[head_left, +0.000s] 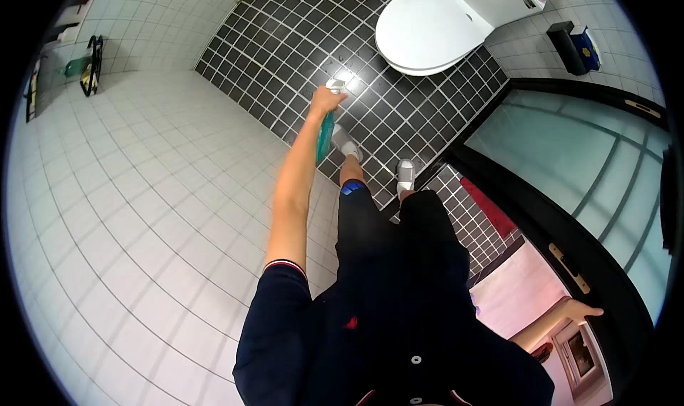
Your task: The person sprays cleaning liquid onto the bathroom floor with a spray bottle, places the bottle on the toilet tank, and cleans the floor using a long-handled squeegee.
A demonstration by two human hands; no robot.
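My left hand is closed around the neck of a spray bottle. The bottle has a white spray head and a see-through teal body, and hangs above the dark tiled floor beside my left foot. Far to the right, my right hand grips the edge of a black-framed door with frosted glass panels. A metal lock plate sits on that door edge, a little above the hand. Some of the right hand's fingers are hidden.
A white toilet with its lid down stands ahead. Small-tiled black floor lies around my slippers. White tiled wall runs along the left. A black paper holder hangs at the right. Behind the doorway lies a red mat.
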